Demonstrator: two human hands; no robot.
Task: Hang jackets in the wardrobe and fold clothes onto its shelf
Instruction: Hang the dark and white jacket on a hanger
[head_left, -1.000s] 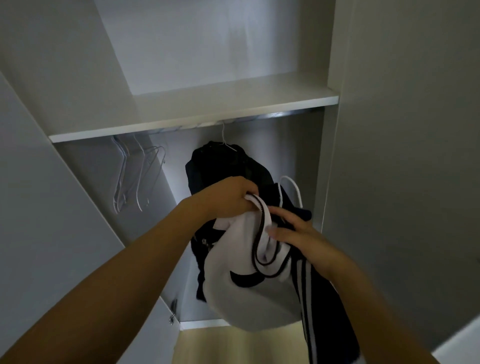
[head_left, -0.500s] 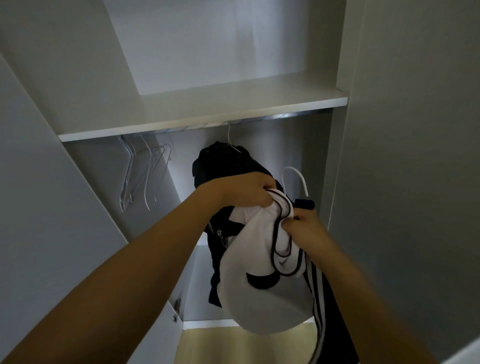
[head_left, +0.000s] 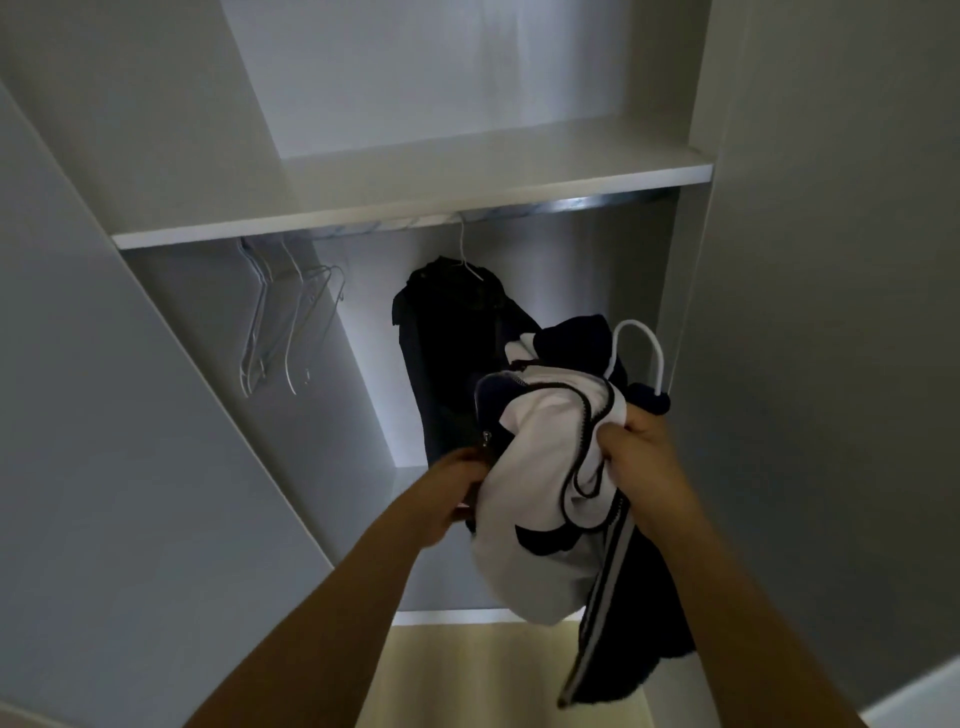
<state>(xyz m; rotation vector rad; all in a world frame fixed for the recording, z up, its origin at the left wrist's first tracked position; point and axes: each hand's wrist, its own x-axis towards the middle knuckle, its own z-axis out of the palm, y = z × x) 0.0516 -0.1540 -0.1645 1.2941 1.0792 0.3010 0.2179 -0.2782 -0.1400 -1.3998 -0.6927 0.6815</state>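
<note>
On the rail (head_left: 597, 203) one dark jacket (head_left: 457, 332) hung; both our hands, left hand (head_left: 460, 491) and right hand (head_left: 641, 460), clenched on white-navy jacket (head_left: 540, 499), hanger (head_left: 641, 358) not hooked; shelf (head_left: 415, 208) bare

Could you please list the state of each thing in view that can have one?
Wardrobe: open.
Shelf: bare.
Black jacket: hanging from the rail on a hanger.
Spare hangers: on the rail, nothing on them.
White and navy jacket: bunched, unzipped, held in both hands, not yet hung.
White hanger: inside that jacket, hook off the rail.
Left hand: gripping the jacket.
Right hand: gripping the jacket.
</note>
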